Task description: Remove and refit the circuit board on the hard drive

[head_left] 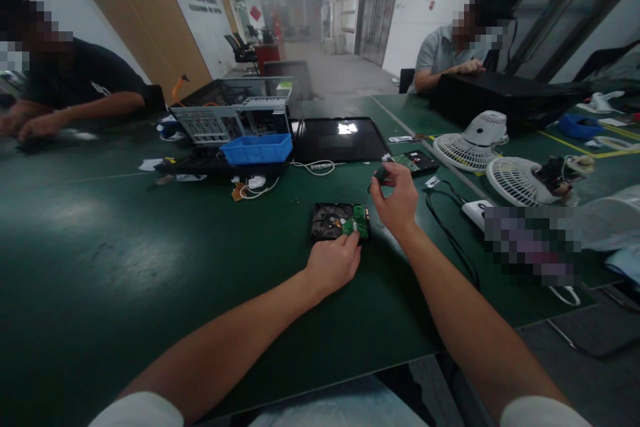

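A hard drive [330,219] lies on the green table in front of me, its green circuit board facing up. My left hand [334,260] is closed at its near right edge, fingertips on the board. Above the drive's right end, my right hand [397,200] is closed around the dark handle of a screwdriver [381,175]. Its thin shaft points down toward the drive's right side; whether the tip touches is too small to tell. A second hard drive [417,161] with a green board rests beyond my right hand.
Behind are an open computer case [230,117], a blue bin [257,148] and a dark flat panel [340,139]. White fan parts [470,143], a power strip [477,212] and a black cable [453,237] lie to the right. Two people work across the table.
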{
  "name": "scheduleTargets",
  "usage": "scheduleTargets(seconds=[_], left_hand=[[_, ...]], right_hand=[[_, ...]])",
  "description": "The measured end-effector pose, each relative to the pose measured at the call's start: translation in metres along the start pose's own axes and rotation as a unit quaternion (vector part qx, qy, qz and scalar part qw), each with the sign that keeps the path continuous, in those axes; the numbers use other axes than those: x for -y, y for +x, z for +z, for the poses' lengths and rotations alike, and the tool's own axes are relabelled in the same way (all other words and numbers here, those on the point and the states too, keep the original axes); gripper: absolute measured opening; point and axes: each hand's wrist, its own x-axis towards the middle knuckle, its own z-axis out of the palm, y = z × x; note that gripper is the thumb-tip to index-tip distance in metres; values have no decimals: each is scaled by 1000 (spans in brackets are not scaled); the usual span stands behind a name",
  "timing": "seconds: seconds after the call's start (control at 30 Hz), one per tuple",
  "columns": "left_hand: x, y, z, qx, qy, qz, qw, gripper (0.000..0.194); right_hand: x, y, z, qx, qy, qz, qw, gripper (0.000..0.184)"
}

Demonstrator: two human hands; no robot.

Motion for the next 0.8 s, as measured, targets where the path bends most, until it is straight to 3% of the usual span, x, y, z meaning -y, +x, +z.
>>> scheduleTargets(seconds=[0.23,0.5,0.8], left_hand=[[0,0,-1,5,-8,0,1000,45],[1,0,1,-4,-2,3,1000,44],[4,0,4,-30,-10,4,999,40]], right_hand=[[3,0,-2,13,-5,18,1000,33],[-1,-4,2,53,5,42,998,46],[1,-4,0,44,6,46,998,45]])
